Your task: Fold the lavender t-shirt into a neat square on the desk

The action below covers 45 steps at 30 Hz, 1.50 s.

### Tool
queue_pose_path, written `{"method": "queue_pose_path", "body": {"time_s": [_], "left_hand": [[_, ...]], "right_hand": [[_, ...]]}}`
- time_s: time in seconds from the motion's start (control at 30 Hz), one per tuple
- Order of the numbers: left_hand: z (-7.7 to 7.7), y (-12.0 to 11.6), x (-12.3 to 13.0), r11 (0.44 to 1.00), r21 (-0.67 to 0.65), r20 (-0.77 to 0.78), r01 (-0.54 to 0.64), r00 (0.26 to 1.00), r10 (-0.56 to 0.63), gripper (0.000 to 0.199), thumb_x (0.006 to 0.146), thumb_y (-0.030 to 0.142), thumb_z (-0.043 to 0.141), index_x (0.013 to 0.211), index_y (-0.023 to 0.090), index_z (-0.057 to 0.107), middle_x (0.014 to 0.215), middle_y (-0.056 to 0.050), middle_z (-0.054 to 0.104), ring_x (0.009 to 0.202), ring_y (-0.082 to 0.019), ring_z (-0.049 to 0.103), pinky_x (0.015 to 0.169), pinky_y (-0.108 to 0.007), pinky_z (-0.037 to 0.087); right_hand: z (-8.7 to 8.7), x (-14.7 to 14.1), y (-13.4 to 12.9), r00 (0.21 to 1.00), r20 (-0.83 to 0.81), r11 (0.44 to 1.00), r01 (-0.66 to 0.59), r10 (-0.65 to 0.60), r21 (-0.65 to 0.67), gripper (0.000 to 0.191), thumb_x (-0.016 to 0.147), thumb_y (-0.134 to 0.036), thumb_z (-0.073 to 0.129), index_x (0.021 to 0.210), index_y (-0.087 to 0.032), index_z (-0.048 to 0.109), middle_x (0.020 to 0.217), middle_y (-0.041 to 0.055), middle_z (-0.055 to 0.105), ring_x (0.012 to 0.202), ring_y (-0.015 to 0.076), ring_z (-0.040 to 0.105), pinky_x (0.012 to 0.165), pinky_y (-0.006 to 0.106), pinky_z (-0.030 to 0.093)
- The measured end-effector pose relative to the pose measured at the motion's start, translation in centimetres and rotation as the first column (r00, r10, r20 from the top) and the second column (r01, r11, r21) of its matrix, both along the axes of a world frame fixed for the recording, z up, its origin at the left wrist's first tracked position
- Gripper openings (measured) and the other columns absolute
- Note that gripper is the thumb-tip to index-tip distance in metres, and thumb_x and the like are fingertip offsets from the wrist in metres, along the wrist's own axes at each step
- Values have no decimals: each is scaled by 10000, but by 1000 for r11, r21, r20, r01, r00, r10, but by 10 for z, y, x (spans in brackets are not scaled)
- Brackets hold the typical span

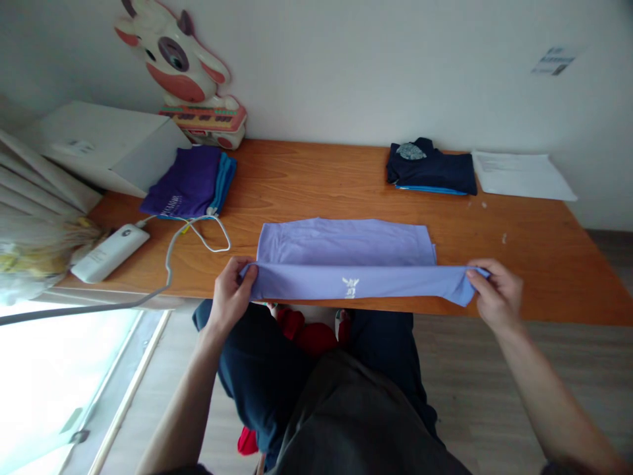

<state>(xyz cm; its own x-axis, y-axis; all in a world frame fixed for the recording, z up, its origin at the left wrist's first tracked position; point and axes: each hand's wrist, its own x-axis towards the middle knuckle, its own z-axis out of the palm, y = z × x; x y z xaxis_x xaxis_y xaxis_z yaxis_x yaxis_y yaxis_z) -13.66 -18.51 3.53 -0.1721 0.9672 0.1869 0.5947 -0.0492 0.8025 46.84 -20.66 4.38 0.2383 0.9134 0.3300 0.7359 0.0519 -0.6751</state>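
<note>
Both hands pinch a lilac garment [346,264] at the near edge of the wooden bench [544,251]: left hand [230,293] w/ fingers closed on its left end, right hand [494,293] gripping the right end. Folded purple clothes [185,181] lie far left, navy pile [430,168] far right.

Lavender shirt [346,260] with white logo, purple and navy folded clothes, orange-brown wooden table [544,251].
</note>
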Motion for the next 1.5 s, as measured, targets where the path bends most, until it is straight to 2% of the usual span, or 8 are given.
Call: {"method": "queue_pose_path", "body": {"time_s": [0.17, 0.3, 0.63, 0.87, 1.03, 1.2, 1.37, 1.5], "left_hand": [[-2, 99, 13, 998, 65, -176, -20, 984, 31, 230, 1009, 436, 637, 1142, 281, 743, 1036, -66, 809, 931, -296, 728, 888, -410, 560], [-6, 136, 26, 999, 44, -244, -29, 969, 39, 240, 1015, 438, 654, 1184, 293, 742, 1105, -111, 823, 1076, -364, 743, 997, -480, 542], [-27, 165, 23, 995, 10, -196, -96, 976, 96, 269, 1034, 474, 646, 1214, 287, 716, 1139, -136, 818, 1228, -416, 715, 1083, -564, 518], [-7, 181, 30, 998, -62, -172, -21, 985, 10, 145, 933, 372, 783, 1015, 278, 707, 1104, -157, 770, 1401, -498, 601, 1214, -713, 404], [6, 170, 77, 968, 89, -236, 235, 949, -209, 327, 955, 352, 746, 1256, 232, 703, 1526, -195, 637, 1641, -491, 337, 1346, -753, 207], [-7, 147, 142, 880, -104, -473, 463, 756, -453, 628, 1123, 480, 446, 1688, 208, 471, 1831, -136, 368, 1751, -399, 165, 1407, -699, 44], [-21, 139, 158, 889, -123, -559, 442, 709, -430, 714, 1147, 548, 347, 1788, 233, 333, 1865, -91, 306, 1757, -363, 170, 1423, -651, 55], [-20, 139, 153, 893, -116, -568, 434, 709, -418, 706, 1146, 553, 370, 1786, 257, 348, 1860, -82, 320, 1752, -367, 194, 1422, -659, 56]], "right_hand": [[-6, -15, 113, 1000, -8, 996, -11, 10, -86, 364, 956, -537, 636, 1101, -221, 742, 981, 155, 804, 813, 292, 711, 778, 454, 594], [-18, -29, 151, 978, 202, 986, -20, 54, -166, 292, 999, -433, 594, 1132, -221, 744, 1091, 161, 826, 956, 314, 755, 909, 447, 587], [-28, -28, 154, 956, 293, 980, 67, -9, -188, 382, 1106, -474, 481, 1284, -217, 701, 1172, 188, 816, 1035, 354, 762, 947, 475, 560], [-13, -39, 155, 882, 471, 956, 160, -26, -247, 375, 1088, -443, 583, 1318, -173, 704, 1152, 229, 786, 1096, 396, 729, 987, 551, 532], [6, -86, 145, 873, 470, 992, -118, 129, -52, 456, 1096, -387, 555, 1478, -152, 642, 1473, 243, 670, 1420, 430, 580, 1196, 644, 447], [-9, -176, 135, 781, 373, 863, -487, 501, -139, 617, 1129, -412, 478, 1693, -162, 468, 1680, 185, 554, 1557, 387, 502, 1301, 617, 400], [-34, -226, 136, 733, 403, 836, -489, 549, -249, 691, 1156, -457, 381, 1779, -162, 340, 1854, 123, 326, 1736, 397, 207, 1404, 681, 105], [-39, -227, 137, 727, 425, 842, -473, 539, -260, 721, 1163, -497, 347, 1808, -182, 281, 1885, 94, 237, 1751, 390, 160, 1407, 685, 55]]}}
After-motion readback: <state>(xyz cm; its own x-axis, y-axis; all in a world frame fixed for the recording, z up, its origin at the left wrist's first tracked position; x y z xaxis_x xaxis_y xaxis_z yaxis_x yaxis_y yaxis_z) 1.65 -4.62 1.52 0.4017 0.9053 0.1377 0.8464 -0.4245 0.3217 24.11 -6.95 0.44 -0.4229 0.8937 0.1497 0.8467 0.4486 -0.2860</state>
